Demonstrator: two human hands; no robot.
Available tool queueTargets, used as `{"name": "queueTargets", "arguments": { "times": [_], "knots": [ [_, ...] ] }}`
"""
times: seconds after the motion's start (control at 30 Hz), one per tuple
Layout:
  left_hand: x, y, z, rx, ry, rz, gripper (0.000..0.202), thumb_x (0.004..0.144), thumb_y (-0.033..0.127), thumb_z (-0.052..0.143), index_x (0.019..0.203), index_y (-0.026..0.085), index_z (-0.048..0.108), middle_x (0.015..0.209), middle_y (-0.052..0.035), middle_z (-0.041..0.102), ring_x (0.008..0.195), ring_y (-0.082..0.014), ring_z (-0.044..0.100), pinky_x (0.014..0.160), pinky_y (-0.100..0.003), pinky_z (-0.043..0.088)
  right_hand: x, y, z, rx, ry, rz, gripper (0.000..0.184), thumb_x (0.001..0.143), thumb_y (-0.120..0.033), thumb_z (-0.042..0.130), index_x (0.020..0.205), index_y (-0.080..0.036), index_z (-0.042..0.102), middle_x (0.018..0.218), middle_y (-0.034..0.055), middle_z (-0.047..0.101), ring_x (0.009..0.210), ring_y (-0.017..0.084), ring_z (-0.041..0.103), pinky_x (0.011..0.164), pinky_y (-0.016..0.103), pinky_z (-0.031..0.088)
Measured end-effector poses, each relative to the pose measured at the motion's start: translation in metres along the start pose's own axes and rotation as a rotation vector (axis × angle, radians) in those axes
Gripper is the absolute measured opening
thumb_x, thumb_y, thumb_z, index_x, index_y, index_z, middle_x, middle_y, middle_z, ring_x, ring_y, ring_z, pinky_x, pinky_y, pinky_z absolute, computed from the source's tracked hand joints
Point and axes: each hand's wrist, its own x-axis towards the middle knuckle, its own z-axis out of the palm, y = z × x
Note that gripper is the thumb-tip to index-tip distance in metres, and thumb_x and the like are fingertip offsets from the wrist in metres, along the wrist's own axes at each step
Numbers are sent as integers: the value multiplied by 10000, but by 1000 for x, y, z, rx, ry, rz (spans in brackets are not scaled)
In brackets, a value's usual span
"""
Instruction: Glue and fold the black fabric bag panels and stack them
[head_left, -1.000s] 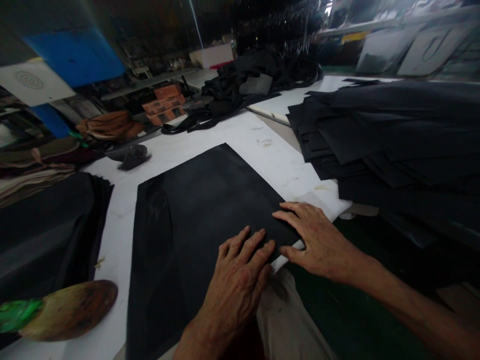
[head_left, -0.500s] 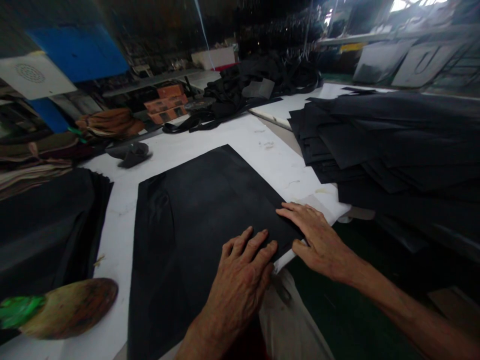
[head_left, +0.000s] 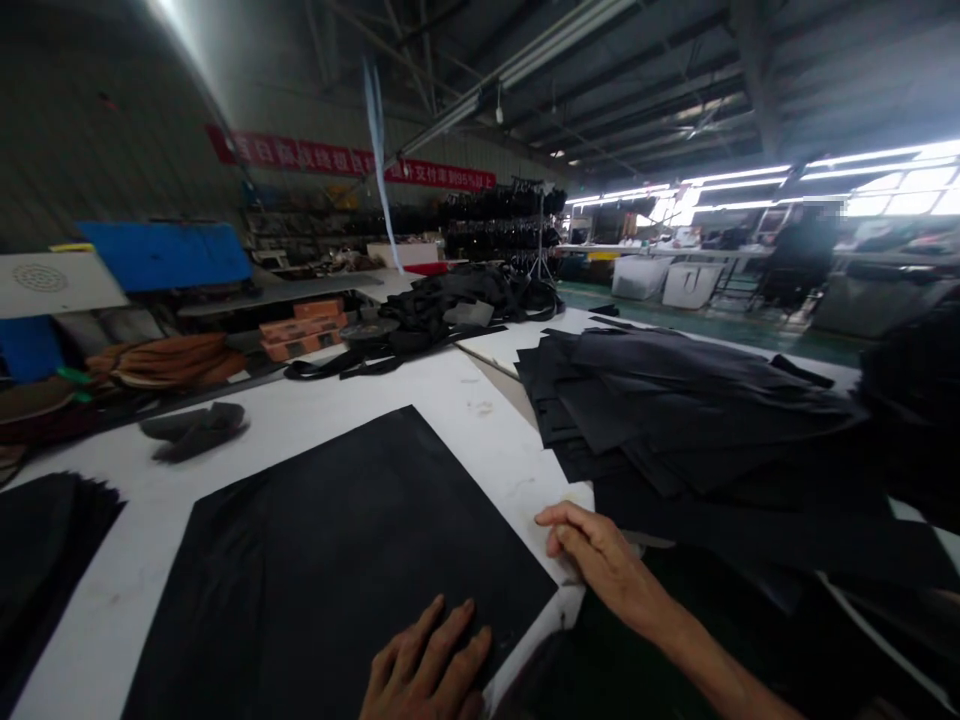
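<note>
A large black sheet of fabric or leather-like material (head_left: 337, 540) lies flat on the white tabletop, with slight creases on its left side. On its near right part rests my left hand (head_left: 427, 665), palm down with fingers spread; the wrist is cut off by the lower frame edge. My right hand (head_left: 600, 560) hovers just off the sheet's right corner, by the table edge, its fingers loosely bent and nothing visible in them.
Black cut pieces (head_left: 675, 400) are piled on the right. Another black stack (head_left: 45, 560) lies at the left, near a dark grey scrap (head_left: 195, 430). Black straps (head_left: 465, 300), orange boxes (head_left: 304, 330) and a brown bundle (head_left: 165, 360) stand farther back.
My right hand has come off the sheet's right edge. My left hand stays on the sheet. The camera has tilted up, bringing the hall and a red banner into view.
</note>
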Motion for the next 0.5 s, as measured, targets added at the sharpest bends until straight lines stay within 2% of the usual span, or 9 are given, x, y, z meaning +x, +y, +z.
{"name": "queueTargets", "arguments": {
  "times": [0.07, 0.13, 0.23, 0.3, 0.33, 0.4, 0.5],
  "knots": [
    [2, 6, -11, -55, -53, -43, 460, 853, 274, 535, 1295, 371, 450, 1310, 45, 536, 1149, -229, 531, 809, -326, 482, -4, 4, -3, -13, 34, 30, 315, 918, -308, 325, 1040, -175, 583, 541, -45, 496, 477, 143, 489, 473, 258, 406],
    [4, 14, -24, -119, -111, -95, 471, 874, 241, 496, 1321, 364, 414, 1349, 35, 497, 1210, -240, 470, 872, -360, 456, -13, 4, -3, -79, 32, -7, 309, 920, -288, 331, 1076, -188, 578, 549, -43, 484, 518, 155, 511, 510, 272, 431],
    [7, 22, -36, -195, -172, -161, 460, 898, 211, 450, 1330, 357, 394, 1377, 27, 463, 1254, -247, 409, 927, -410, 417, -32, -4, 4, -302, -33, -248, 314, 893, -172, 366, 1119, -211, 581, 915, 57, 625, 870, 191, 582, 762, 344, 482],
    [8, 25, -38, -227, -193, -187, 439, 905, 213, 442, 1321, 349, 405, 1378, 22, 461, 1261, -248, 394, 942, -427, 402, -44, -9, 14, -469, -59, -408, 406, 845, -64, 359, 1162, -205, 569, 1160, 100, 579, 1083, 208, 512, 907, 400, 432],
    [8, 25, -39, -238, -199, -197, 435, 905, 214, 443, 1318, 347, 408, 1379, 22, 459, 1265, -248, 386, 949, -433, 396, -49, -10, 18, -540, -70, -459, 463, 813, -18, 352, 1184, -203, 560, 1219, 104, 554, 1128, 210, 484, 938, 416, 412],
    [8, 26, -39, -253, -202, -210, 439, 900, 210, 451, 1315, 347, 408, 1380, 23, 457, 1272, -248, 376, 959, -443, 386, -56, -10, 27, -647, -94, -520, 554, 749, 43, 350, 1197, -210, 554, 1243, 87, 553, 1153, 214, 469, 950, 428, 398],
    [9, 26, -39, -271, -201, -212, 445, 899, 196, 445, 1315, 347, 404, 1380, 22, 456, 1277, -249, 367, 967, -454, 379, -58, -7, 30, -714, -120, -537, 612, 682, 85, 358, 1158, -229, 582, 1181, 45, 605, 1146, 223, 475, 929, 431, 396]
  ]
}}
